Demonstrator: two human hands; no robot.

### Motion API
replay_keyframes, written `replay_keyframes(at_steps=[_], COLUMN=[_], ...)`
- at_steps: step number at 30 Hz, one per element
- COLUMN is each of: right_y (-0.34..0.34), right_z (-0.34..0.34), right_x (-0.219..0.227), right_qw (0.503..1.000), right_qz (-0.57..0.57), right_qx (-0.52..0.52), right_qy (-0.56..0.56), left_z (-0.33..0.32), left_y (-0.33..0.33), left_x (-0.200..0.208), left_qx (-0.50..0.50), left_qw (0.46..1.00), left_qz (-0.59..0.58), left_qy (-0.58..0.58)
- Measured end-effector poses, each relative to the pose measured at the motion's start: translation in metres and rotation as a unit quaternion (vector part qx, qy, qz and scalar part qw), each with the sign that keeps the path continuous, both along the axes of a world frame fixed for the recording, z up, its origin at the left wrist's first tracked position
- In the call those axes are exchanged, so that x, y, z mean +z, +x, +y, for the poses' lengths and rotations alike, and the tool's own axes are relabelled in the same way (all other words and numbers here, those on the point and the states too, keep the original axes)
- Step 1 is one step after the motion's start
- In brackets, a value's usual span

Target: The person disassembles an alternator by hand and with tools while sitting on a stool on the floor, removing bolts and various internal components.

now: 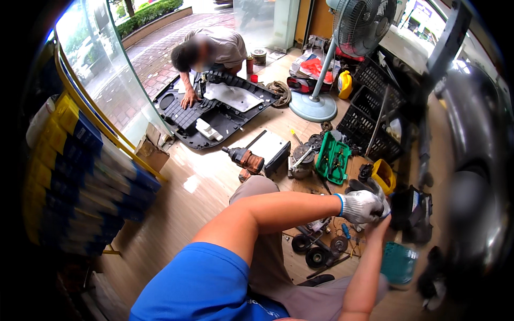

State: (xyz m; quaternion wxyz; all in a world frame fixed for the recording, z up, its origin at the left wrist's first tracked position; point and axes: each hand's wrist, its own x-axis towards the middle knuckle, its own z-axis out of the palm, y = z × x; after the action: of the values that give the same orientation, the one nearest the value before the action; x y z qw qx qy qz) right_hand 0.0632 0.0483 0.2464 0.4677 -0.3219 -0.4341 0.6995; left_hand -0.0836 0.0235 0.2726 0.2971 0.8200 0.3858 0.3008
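Observation:
My left hand [360, 207] wears a white work glove with a grey coating and a blue cuff edge. Its fingers are closed on a second glove [379, 188] of the same kind, whose grey fingers stick out beyond the hand. My right hand [378, 226] is bare at the wrist and meets that second glove at its blue edge. The right fingers are hidden by the glove and my left hand. Below the hands, a blue-handled screwdriver [346, 231], black pulleys [316, 257] and small metal parts lie on the floor.
An open green tool case [333, 159], a yellow cut-down jug [383, 176] and an orange impact wrench [244, 159] lie ahead. Black crates [369, 120] and a standing fan [314, 107] stand beyond. A person [214, 51] bends over a black door panel [225, 109]. Boxes [80, 171] are stacked left.

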Motion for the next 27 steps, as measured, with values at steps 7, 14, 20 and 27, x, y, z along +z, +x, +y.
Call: replay_keyframes(at_steps=[7,14,20,27], right_y=[-0.014,-0.011,0.013,0.046], right_z=[0.008,0.029,0.051,0.092], right_x=[0.016,0.019,-0.010,-0.052], right_qw=[0.984,0.951,0.975,0.981], right_qz=[0.128,0.244,0.173,0.116], right_qx=[0.110,0.181,0.080,0.077], right_qy=[-0.058,-0.062,-0.114,-0.132], left_z=[0.002,0.006,-0.005,-0.005], left_y=[0.013,0.019,0.024,0.035], left_x=[-0.013,-0.005,0.004,-0.019], left_qx=[-0.039,-0.066,-0.065,-0.092], left_qw=[0.998,0.993,0.990,0.993], left_qz=[0.037,0.033,0.100,0.007], left_qy=[0.044,0.089,0.079,0.080])
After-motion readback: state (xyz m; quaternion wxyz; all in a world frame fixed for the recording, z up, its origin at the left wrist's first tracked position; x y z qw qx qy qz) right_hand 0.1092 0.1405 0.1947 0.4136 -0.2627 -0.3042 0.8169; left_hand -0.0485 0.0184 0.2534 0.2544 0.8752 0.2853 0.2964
